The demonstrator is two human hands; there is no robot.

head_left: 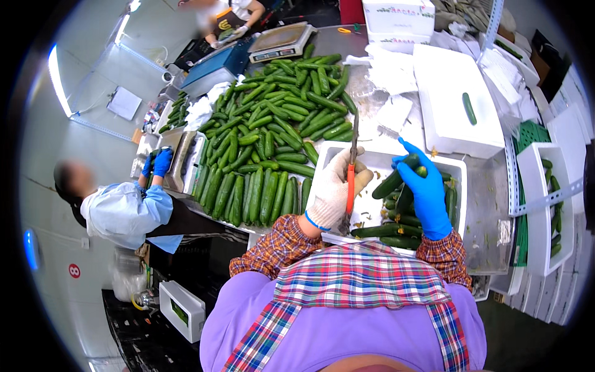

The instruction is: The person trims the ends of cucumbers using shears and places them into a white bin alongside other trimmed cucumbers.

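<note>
My left hand (332,190), in a white knit glove, grips a pair of scissors (350,183) with orange-red handles. The dark blades point away from me. In a blue rubber glove, my right hand (428,197) holds green cucumbers (389,184), at least two of them; its fingers partly cover them. Both hands are over a white foam box (458,165). Inside that box, more cucumbers (402,230) lie at the right and near side, some bearing dried yellow blossoms. Bits of blossom and stem are scattered on the box floor.
A large cucumber heap (279,107) covers the table to the left, with a neat row at its near edge. An upturned foam box (458,93) carries one cucumber. A scale (282,41) stands behind. Two co-workers (130,209) (232,21) work nearby. A metal post (513,176) stands right.
</note>
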